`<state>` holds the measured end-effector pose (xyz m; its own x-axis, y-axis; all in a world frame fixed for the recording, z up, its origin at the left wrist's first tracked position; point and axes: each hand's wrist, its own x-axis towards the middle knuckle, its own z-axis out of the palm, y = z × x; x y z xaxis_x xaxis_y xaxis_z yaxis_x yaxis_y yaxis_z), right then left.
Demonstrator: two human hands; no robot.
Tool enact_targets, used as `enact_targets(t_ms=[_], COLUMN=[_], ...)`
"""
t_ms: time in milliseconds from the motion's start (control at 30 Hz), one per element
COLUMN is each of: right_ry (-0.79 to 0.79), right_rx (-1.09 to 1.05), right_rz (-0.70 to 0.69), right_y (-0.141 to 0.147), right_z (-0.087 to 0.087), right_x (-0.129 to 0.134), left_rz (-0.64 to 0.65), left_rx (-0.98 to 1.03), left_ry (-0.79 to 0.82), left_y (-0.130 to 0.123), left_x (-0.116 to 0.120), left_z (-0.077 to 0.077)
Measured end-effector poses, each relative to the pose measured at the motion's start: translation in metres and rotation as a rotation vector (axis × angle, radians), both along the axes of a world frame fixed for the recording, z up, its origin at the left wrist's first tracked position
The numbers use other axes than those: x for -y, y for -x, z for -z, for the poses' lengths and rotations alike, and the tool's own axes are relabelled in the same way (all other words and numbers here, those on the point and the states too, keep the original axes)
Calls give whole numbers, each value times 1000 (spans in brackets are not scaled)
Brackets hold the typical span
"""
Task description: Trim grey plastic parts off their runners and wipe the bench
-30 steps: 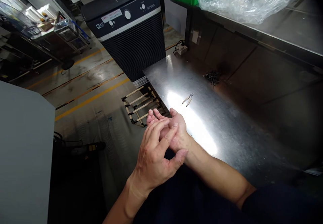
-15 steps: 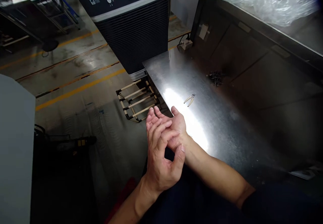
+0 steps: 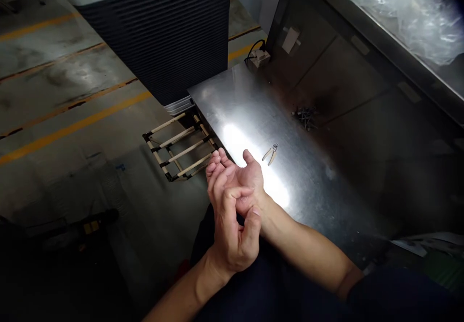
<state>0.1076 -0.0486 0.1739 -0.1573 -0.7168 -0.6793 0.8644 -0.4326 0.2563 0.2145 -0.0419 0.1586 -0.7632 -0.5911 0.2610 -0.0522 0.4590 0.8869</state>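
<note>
My right hand (image 3: 253,176) is turned palm up above the edge of the metal table (image 3: 311,182), thumb raised and fingers stretched out, with nothing in it. Crossing in front of it, my left hand (image 3: 234,237) has its fingers bent over the right palm. The left index fingertip touches the heel of that palm, and the left thumb points up near the right wrist. Nothing shows between the left fingers. Beyond the right hand, pliers (image 3: 271,154) with cream handles lie spread on the table.
A rack of cream tubes with black joints (image 3: 174,155) stands left of the table. Behind it is a dark slatted appliance (image 3: 163,36). Small dark pieces (image 3: 306,116) lie in a pile by the back panel. Clear plastic bags (image 3: 406,12) rest on the upper shelf, and a power socket (image 3: 259,57) sits at the far corner.
The view has tilted down, so the appliance's knobs are out of sight. My left index finger is bent more sharply, its tip against the right palm. Both hands stay together; the pliers lie still.
</note>
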Motion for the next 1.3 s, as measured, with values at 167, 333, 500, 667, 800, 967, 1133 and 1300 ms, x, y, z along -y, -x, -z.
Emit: enact_targets(t_ms=[167,333,500,667,800,967,1133,1300], right_ry=[-32,-92,-112,-115,-140,-149,-107,-88], right_rx=[-12,-54,-80,-74,-11,72,102,88], right_rz=[65,158,274,356,440,531,621,660], right_y=[29,55,76,97,108,110,102,91], right_z=[-2,-2,-4,-9,-10,-2,3,0], right_x=[35,51,42,17,-9,-47,-89,-123], left_rz=[54,149,188,256,338,412,474,513], left_rx=[-30,-41,-50,-33,26,156,250,261], left_ry=[-73,-146,-99,-98,-112,-181,-260,-266], left_y=[27,53,84,110,122,126,124,116], left_x=[40,63,66,51,31,1,-29,-56], left_z=[3,5,-3,-12,-19,-22,-26,-30])
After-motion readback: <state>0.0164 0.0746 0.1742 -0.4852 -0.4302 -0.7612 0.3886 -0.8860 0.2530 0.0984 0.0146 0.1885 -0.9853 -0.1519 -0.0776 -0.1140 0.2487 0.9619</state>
